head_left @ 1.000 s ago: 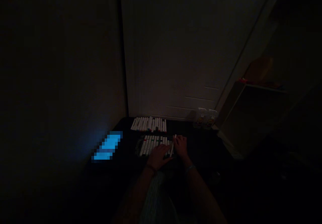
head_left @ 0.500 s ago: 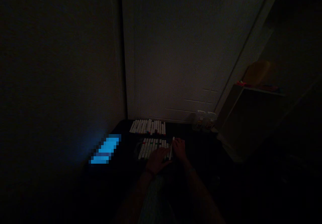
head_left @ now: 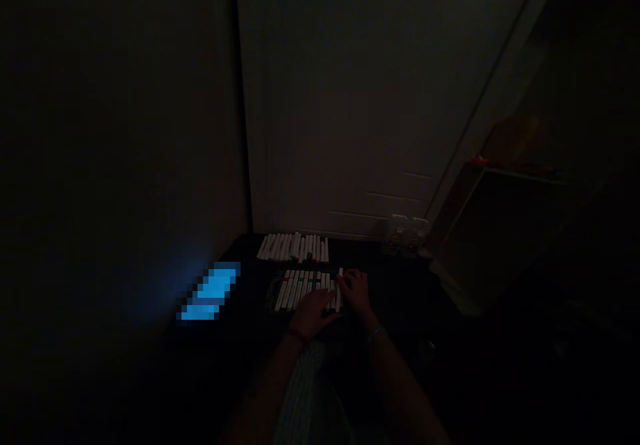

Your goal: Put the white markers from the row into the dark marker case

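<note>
A row of white markers (head_left: pixel 295 290) lies side by side on the dark table, some with coloured bands. My left hand (head_left: pixel 311 310) rests across the lower right part of this row, fingers stretched out and thumb apart, covering several markers. At the row's right end, my right hand (head_left: pixel 354 289) has its fingers bent against the last white marker (head_left: pixel 340 292), which it seems to grip from the right side. Its fingertips are hard to see in the dim light. Behind lies a second row of white markers (head_left: pixel 293 248), untouched by either hand.
A bright, pixelated blue screen (head_left: pixel 210 293) glows on the left of the table. Two clear packages (head_left: pixel 405 235) stand at the back right, by the pale wall panel (head_left: pixel 345 98). A box-like unit (head_left: pixel 505 232) with things on top rises beyond the right edge.
The last marker has shifted slightly left, closer against the row, and my right hand has stayed with it. My left hand remains spread over the markers. The view has tilted slightly.
</note>
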Demonstrator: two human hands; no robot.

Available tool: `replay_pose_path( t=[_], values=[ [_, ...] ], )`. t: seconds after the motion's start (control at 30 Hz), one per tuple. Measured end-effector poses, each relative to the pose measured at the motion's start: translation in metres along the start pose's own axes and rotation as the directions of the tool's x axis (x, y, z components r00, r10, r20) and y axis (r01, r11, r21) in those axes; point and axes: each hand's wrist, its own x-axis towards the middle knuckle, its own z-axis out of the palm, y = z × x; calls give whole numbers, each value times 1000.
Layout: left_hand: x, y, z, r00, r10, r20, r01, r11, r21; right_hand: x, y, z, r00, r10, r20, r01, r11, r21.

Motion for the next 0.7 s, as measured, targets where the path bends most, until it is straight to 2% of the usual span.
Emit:
replay_pose_path(
  t=[0.23,0.43,0.7],
  values=[
    [1,5,-8,998,64,-4,-64,998,-11,0,0,1,1000,7,-18,-7,1000,24],
    [3,11,-17,999,47,-17,-45,994,96,-1,1,2,1000,-8,-30,9,999,41],
    [3,9,-15,997,75,11,-76,991,110,1,5,3,999,3,-46,-1,999,32]
  ],
)
